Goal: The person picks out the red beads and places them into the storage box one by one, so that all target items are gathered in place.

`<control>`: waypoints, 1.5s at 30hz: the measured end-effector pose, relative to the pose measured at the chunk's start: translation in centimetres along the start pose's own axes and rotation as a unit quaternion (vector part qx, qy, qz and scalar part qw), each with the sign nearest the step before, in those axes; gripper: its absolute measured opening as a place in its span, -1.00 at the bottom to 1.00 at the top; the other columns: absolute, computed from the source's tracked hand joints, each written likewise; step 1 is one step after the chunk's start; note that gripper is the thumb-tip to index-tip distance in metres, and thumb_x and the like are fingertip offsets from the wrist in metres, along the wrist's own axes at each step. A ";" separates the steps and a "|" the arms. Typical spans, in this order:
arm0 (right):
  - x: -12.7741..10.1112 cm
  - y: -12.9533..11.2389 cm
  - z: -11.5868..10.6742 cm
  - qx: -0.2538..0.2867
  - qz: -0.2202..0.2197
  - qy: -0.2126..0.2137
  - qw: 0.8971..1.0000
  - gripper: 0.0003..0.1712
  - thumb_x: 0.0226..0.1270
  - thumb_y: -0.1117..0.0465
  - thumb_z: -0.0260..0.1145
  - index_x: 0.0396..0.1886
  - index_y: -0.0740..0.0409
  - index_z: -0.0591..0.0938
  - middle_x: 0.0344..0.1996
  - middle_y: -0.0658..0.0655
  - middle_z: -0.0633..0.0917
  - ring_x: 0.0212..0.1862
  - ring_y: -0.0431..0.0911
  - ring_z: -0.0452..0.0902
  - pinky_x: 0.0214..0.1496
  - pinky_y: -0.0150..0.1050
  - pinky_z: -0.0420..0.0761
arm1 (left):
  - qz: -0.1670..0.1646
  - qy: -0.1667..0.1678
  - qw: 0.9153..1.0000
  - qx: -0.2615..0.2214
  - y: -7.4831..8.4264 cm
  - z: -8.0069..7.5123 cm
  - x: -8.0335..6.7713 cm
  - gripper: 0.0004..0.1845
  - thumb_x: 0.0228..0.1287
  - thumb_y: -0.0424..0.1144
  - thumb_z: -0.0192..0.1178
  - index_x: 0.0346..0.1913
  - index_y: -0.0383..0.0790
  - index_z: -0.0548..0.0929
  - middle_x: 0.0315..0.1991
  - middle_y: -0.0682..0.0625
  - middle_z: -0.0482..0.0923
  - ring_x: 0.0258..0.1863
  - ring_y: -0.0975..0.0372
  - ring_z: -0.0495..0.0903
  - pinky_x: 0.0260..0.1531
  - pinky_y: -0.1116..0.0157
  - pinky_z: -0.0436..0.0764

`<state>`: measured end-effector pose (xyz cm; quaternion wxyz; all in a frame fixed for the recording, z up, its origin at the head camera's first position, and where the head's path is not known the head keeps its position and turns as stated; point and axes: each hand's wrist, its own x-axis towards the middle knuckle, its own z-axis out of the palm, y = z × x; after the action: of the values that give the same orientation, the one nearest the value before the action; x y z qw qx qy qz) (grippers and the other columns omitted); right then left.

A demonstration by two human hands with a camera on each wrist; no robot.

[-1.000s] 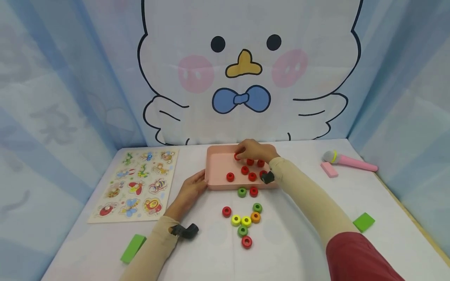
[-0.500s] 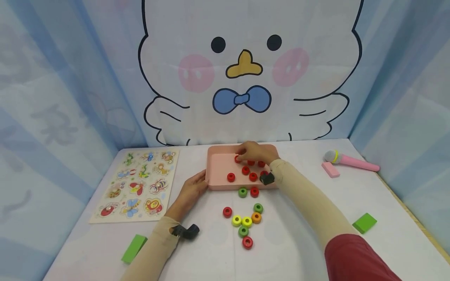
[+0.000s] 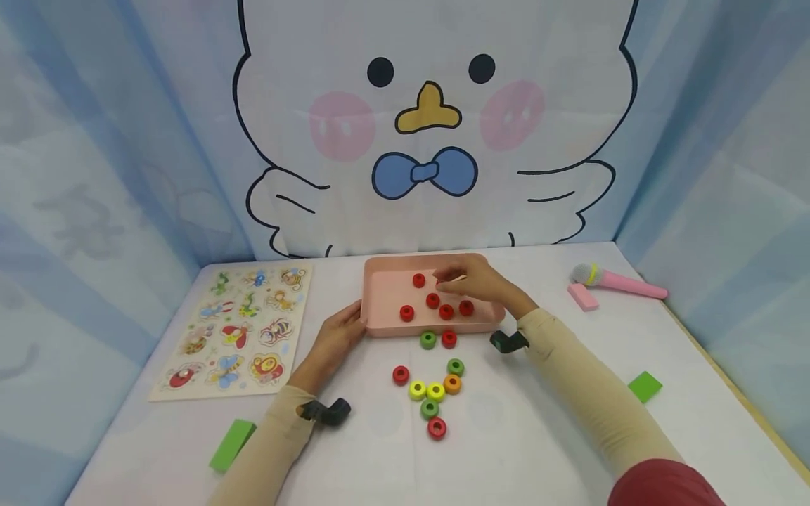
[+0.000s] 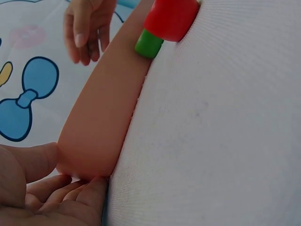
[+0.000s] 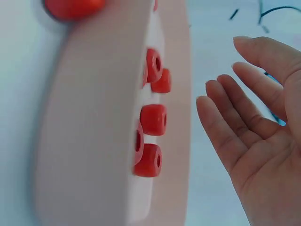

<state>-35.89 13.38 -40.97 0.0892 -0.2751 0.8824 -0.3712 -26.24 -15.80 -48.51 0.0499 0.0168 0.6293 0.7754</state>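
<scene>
My left hand grips the left front corner of a pink tray; in the left wrist view its thumb lies against the tray wall, fingers on the other side. Over the tray's right half hovers my right hand, its fingers apart and holding nothing in the right wrist view. Several red beads lie inside the tray, one red bead near the back wall; the right hand hides some of them. Just in front of the tray sit a green bead and a red bead.
Nearer me, red, green, yellow and orange beads form a loose Y. An insect picture board lies left. Green blocks are on both sides; a pink block and toy microphone lie right. A cartoon curtain stands behind.
My right hand has let go of a red bead at the back of the tray, lifted and drawn to the right with its fingers opened. The left hand still holds the tray corner.
</scene>
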 end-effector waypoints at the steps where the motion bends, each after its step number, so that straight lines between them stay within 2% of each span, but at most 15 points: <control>1: -0.8 -0.1 0.0 0.004 -0.012 0.005 1.000 -0.61 0.32 0.22 0.38 0.11 0.24 0.65 -0.03 0.15 0.69 0.01 0.01 0.56 0.09 -0.11 0.63 | -0.001 0.001 1.000 -0.002 0.1 0.0 0.0 -0.43 0.46 -0.49 -0.02 0.47 -0.48 0.14 0.46 -0.31 0.13 0.42 -0.01 0.20 0.35 0.20 0.28; 4: -3.3 -0.2 0.4 0.015 -0.033 0.010 0.999 -0.65 0.30 0.25 0.40 0.07 0.25 0.67 -0.05 0.15 0.68 0.01 0.02 0.57 0.10 -0.10 0.63 | -0.003 -0.001 1.000 0.001 0.1 -0.2 0.1 -0.42 0.47 -0.48 -0.03 0.48 -0.48 0.12 0.46 -0.31 0.11 0.42 -0.01 0.19 0.35 0.21 0.28; 8: -6.5 0.0 1.6 0.028 -0.022 0.015 0.999 -0.66 0.28 0.17 0.43 0.02 0.19 0.69 -0.08 0.06 0.68 0.00 -0.01 0.56 0.11 -0.12 0.62 | -0.005 -0.001 1.000 -0.001 0.2 -0.5 0.1 -0.42 0.48 -0.46 -0.03 0.48 -0.47 0.12 0.47 -0.30 0.11 0.43 0.00 0.18 0.35 0.22 0.27; 13: -9.6 -0.1 3.1 0.034 -0.016 0.076 0.996 -0.72 0.27 0.24 0.43 -0.03 0.16 0.70 -0.13 0.03 0.67 -0.02 -0.03 0.59 0.07 -0.18 0.64 | -0.008 -0.003 1.000 -0.008 0.2 -0.4 0.2 -0.42 0.48 -0.48 -0.04 0.48 -0.47 0.11 0.48 -0.30 0.09 0.43 0.00 0.17 0.36 0.22 0.26; 16: -10.7 0.2 4.1 0.026 -0.017 0.089 0.996 -0.73 0.27 0.29 0.42 -0.03 0.19 0.70 -0.12 0.06 0.68 -0.03 -0.02 0.61 0.03 -0.21 0.66 | -0.013 -0.001 1.000 -0.015 0.2 -0.2 0.1 -0.42 0.47 -0.49 -0.04 0.48 -0.47 0.11 0.47 -0.31 0.10 0.43 0.00 0.18 0.36 0.23 0.27; 20: -10.8 0.3 5.7 0.008 -0.007 0.079 0.997 -0.67 0.24 0.28 0.44 0.00 0.24 0.69 -0.09 0.08 0.68 -0.03 -0.03 0.61 0.02 -0.24 0.66 | -0.013 0.002 1.000 -0.016 0.2 -0.3 0.2 -0.43 0.48 -0.49 -0.05 0.48 -0.46 0.12 0.47 -0.29 0.11 0.42 0.01 0.19 0.35 0.22 0.28; 26: -10.0 -0.8 7.3 -0.039 0.013 0.101 0.994 -0.54 0.19 0.24 0.49 0.09 0.25 0.66 -0.06 0.09 0.68 -0.06 -0.09 0.60 0.03 -0.21 0.66 | -0.008 -0.008 1.000 -0.023 0.2 -0.3 0.2 -0.43 0.48 -0.50 -0.06 0.48 -0.48 0.11 0.48 -0.31 0.08 0.43 -0.01 0.16 0.37 0.21 0.26; 30: -9.5 -1.5 7.7 -0.073 0.033 0.107 0.991 -0.53 0.17 0.22 0.51 0.09 0.20 0.67 -0.15 0.01 0.67 -0.17 -0.15 0.53 -0.02 -0.25 0.66 | -0.011 -0.011 1.000 -0.015 0.2 -0.3 0.2 -0.42 0.48 -0.49 -0.05 0.48 -0.46 0.11 0.48 -0.30 0.08 0.43 0.00 0.16 0.37 0.20 0.26; 35: -9.1 -1.8 8.1 -0.122 0.025 0.106 0.986 -0.61 0.18 0.17 0.50 0.01 0.19 0.71 -0.28 -0.04 0.60 -0.26 -0.15 0.44 -0.21 -0.32 0.58 | -0.012 -0.005 1.000 -0.015 0.3 -0.3 0.2 -0.42 0.47 -0.49 -0.04 0.48 -0.46 0.12 0.47 -0.30 0.11 0.42 0.00 0.19 0.36 0.20 0.27; 39: -9.1 -1.8 8.3 -0.131 0.037 0.104 0.985 -0.64 0.19 0.15 0.51 -0.04 0.16 0.74 -0.34 -0.07 0.53 -0.28 -0.16 0.40 -0.30 -0.35 0.54 | -0.014 -0.009 1.000 -0.017 0.3 -0.2 0.2 -0.42 0.47 -0.50 -0.05 0.49 -0.45 0.11 0.47 -0.30 0.11 0.42 0.00 0.18 0.36 0.20 0.27; 45: -9.3 -1.7 8.4 -0.122 0.041 0.103 0.986 -0.69 0.20 0.18 0.49 -0.06 0.14 0.74 -0.32 -0.07 0.53 -0.28 -0.16 0.40 -0.30 -0.35 0.54 | -0.012 -0.002 1.000 -0.014 0.0 0.0 0.1 -0.43 0.47 -0.50 -0.05 0.48 -0.46 0.13 0.46 -0.31 0.13 0.41 -0.01 0.20 0.36 0.20 0.28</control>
<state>-24.40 12.44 -46.16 -0.0211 -0.2085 0.9360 -0.2829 -26.33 -15.82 -48.48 0.0607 0.0102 0.6181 0.7837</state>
